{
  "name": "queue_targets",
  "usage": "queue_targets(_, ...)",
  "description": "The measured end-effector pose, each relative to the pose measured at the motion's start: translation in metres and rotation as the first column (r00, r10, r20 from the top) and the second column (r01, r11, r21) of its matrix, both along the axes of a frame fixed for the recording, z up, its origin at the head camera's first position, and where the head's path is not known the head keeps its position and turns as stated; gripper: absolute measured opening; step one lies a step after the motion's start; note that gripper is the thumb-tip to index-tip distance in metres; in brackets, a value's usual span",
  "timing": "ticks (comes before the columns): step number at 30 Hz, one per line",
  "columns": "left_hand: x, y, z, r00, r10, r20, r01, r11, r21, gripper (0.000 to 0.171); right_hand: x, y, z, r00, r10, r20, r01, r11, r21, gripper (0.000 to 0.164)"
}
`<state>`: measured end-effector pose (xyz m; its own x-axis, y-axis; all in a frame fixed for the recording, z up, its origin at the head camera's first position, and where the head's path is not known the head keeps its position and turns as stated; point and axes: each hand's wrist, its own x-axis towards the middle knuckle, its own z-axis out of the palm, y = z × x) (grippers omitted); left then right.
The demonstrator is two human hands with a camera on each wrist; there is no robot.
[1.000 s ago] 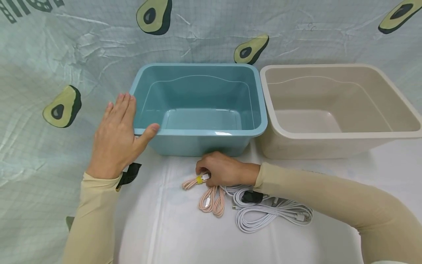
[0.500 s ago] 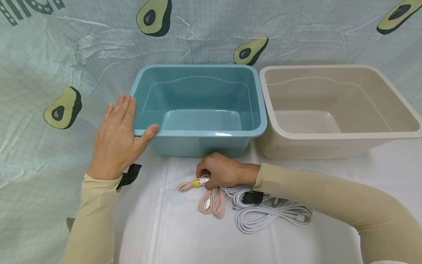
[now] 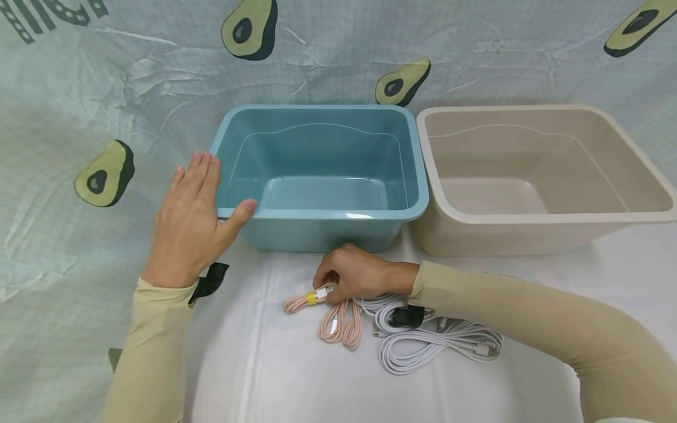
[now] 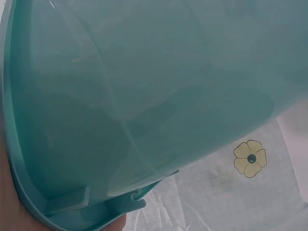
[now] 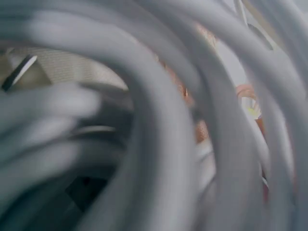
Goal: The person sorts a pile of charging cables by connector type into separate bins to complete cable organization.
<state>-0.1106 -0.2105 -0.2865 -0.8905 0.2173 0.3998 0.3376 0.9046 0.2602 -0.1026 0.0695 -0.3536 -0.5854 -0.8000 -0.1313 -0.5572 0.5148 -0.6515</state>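
Note:
My left hand [image 3: 185, 226] rests on the near left corner of a blue plastic bin [image 3: 322, 214], fingers straight along its side and thumb over the rim. The bin's wall [image 4: 168, 96] fills most of the left wrist view. In front of the bin, my right hand [image 3: 359, 271] pinches one end of a coiled pink cable [image 3: 296, 304] bound with a yellow tie, low over the white cloth. A second pink cable [image 3: 351, 329] lies just below that hand. Coiled white cables [image 3: 407, 361] lie under the right wrist; their blurred loops [image 5: 163, 120] cover most of the right wrist view.
A beige bin [image 3: 560, 217] stands close against the blue bin's right side. Behind both bins hangs a pale curtain [image 3: 328, 35] printed with avocados. White cloth [image 3: 296, 376] covers the table.
The pink cable with the yellow tie has shifted a little left and towards me at the right fingertips. Both hands stay in nearly the same place.

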Motion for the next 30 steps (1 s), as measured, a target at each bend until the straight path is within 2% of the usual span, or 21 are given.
queue_targets(11,0.003,0.002,0.003,0.999,-0.004,0.054,0.005,1.0,-0.022,0.103,0.006,0.007,0.014,0.999,0.027,-0.029,-0.028,0.998,-0.056,0.025)
queue_targets(17,0.004,0.001,0.003,0.998,-0.003,0.06,0.005,1.0,-0.023,0.103,0.012,0.012,0.025,0.997,0.067,-0.05,-0.071,0.993,-0.095,0.025)
queue_targets(25,0.004,0.001,0.003,0.998,0.004,0.059,-0.003,1.0,-0.016,0.103,0.021,0.021,0.044,0.994,0.095,-0.047,-0.1,0.988,-0.115,0.023)
queue_targets(30,0.004,0.002,0.004,0.998,0.006,0.059,-0.005,1.0,-0.005,0.101,0.028,0.027,0.059,0.99,0.111,-0.09,-0.123,0.983,-0.139,0.022)
